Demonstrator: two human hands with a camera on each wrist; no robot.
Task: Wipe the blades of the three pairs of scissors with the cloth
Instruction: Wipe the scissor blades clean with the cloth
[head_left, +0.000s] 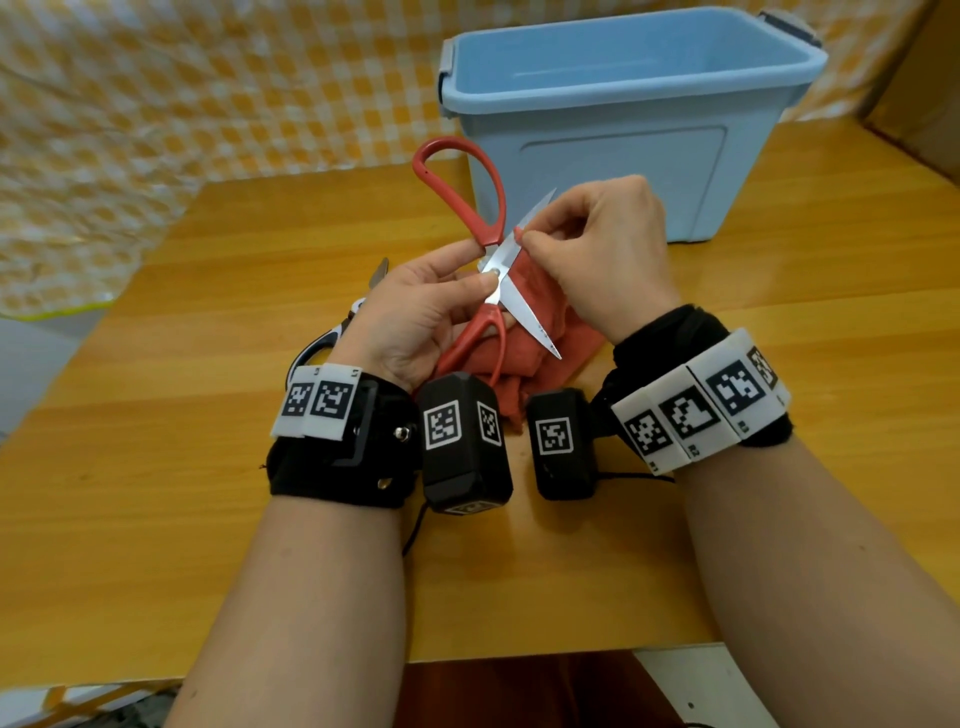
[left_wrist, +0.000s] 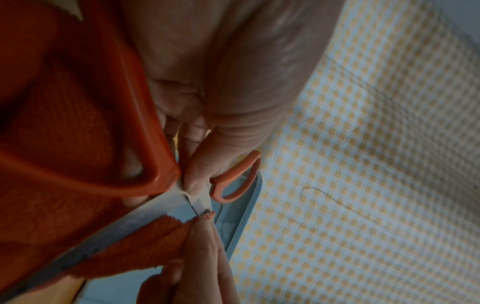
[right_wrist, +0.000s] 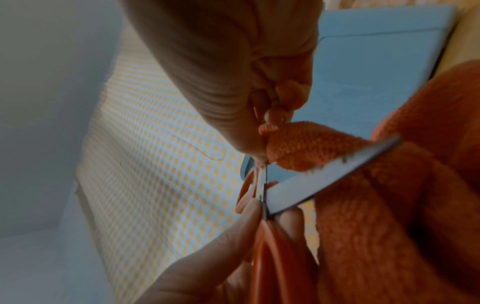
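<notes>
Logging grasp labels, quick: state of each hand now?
Left hand: holding the opened red-handled steel scissors near the pivot.
Right hand: pinching the orange terry cloth over one blade.

Bare forearms, no sleeves. Left wrist: black fabric band (head_left: 332, 467), two white blocks with black square codes (head_left: 317, 402), black camera box (head_left: 465, 441) with codes, small metal stud. Right wrist: black band (head_left: 670, 338), three white code blocks (head_left: 701, 402), black camera box (head_left: 563, 441), thin black cable.

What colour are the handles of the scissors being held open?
The scissors have red handles, clearest in the head view; the blades are bare silver metal.
</notes>
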